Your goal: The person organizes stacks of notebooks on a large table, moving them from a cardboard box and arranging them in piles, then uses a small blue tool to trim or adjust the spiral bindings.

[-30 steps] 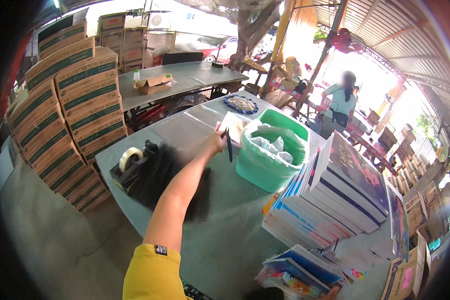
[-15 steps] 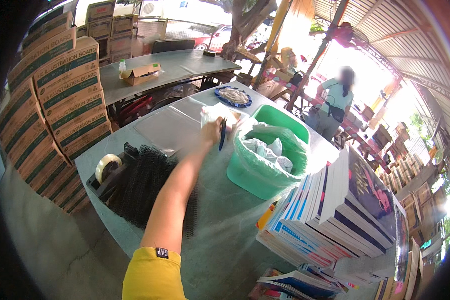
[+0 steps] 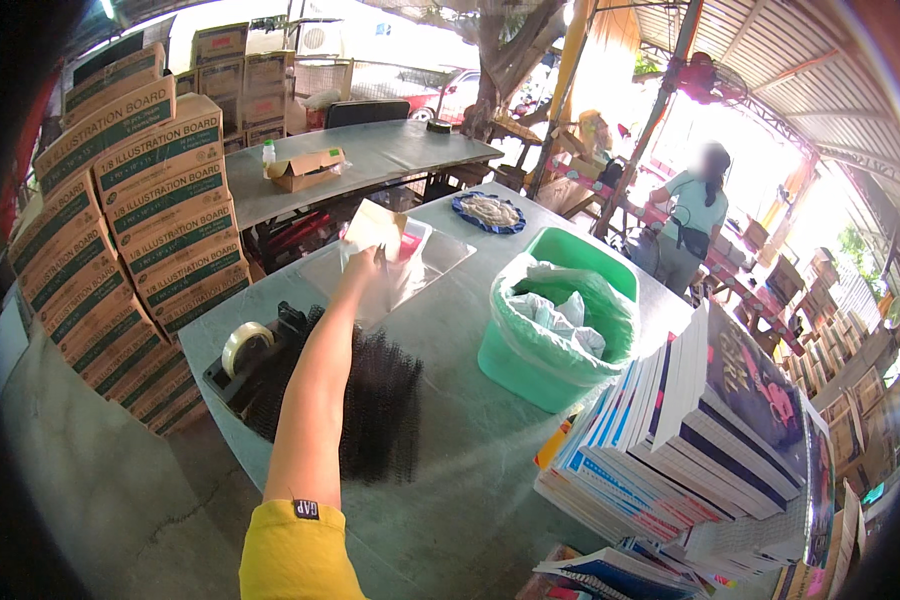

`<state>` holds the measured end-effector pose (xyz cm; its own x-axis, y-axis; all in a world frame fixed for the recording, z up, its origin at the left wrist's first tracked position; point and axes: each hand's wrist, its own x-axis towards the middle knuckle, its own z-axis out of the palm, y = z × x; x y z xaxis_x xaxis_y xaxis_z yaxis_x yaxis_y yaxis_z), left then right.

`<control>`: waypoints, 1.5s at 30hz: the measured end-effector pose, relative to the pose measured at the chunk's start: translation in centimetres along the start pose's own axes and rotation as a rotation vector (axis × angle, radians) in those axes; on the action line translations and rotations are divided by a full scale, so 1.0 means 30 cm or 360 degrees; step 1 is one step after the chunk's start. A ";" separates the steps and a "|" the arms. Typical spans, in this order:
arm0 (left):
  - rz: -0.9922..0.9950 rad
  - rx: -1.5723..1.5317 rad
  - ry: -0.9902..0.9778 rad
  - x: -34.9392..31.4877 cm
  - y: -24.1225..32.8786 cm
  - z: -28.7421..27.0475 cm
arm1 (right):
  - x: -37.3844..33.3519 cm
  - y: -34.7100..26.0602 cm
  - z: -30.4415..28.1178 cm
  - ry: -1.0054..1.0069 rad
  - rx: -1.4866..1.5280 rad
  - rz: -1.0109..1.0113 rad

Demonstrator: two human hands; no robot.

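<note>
A bare left arm (image 3: 315, 410) in a yellow sleeve (image 3: 295, 555) reaches across a grey desk (image 3: 460, 420); its left grip (image 3: 369, 262) is at a tan card (image 3: 376, 226), which stands just beyond the fingers, tilted; the fingers are blurred and partly hidden, so whether they are closed on the card cannot be told. A white tray-like item (image 3: 416, 236) with a patch of pink lies just beyond and to the right of the grip; clear plastic sheeting (image 3: 440, 265) spreads around the grip; farther right and beyond sits a blue-rimmed plate (image 3: 492, 226) of pale strands.

Well to the right of the grip stands a green bin (image 3: 523, 373), its translucent liner (image 3: 522, 325) folded over the rim; on the near side of the grip, black bubble wrap (image 3: 382, 425) lies beside a tape dispenser (image 3: 222, 382); stacked books (image 3: 650, 440) rise to the near right, past the bin; cartons (image 3: 175, 215) tower well to the left; beyond the grip and to the right, a person (image 3: 692, 215) wears a pale top.
</note>
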<state>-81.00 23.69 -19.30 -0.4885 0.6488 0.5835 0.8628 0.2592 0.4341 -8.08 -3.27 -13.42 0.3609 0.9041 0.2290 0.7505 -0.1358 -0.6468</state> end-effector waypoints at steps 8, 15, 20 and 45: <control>0.1068 -0.0808 -0.0399 -0.031 0.715 -0.177 | -0.036 0.012 -0.024 0.0046 -0.0093 0.0004; 0.1145 0.0176 -0.0540 -0.321 0.963 -0.221 | -0.069 0.049 -0.026 0.0094 -0.0285 -0.0043; 0.1096 0.0411 -0.0326 -0.410 0.970 -0.261 | -0.108 0.010 -0.026 0.0070 -0.0122 0.0112; 0.0845 0.0289 -0.1527 -1.267 0.960 -0.574 | 0.029 -0.428 0.048 -0.0717 0.0036 -0.1336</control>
<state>-39.83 -5.82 -17.16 0.1846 0.9725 -0.1418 0.9770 -0.1659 0.1342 -18.20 -0.17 -5.97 -0.5416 0.7747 0.3265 0.6550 0.6323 -0.4137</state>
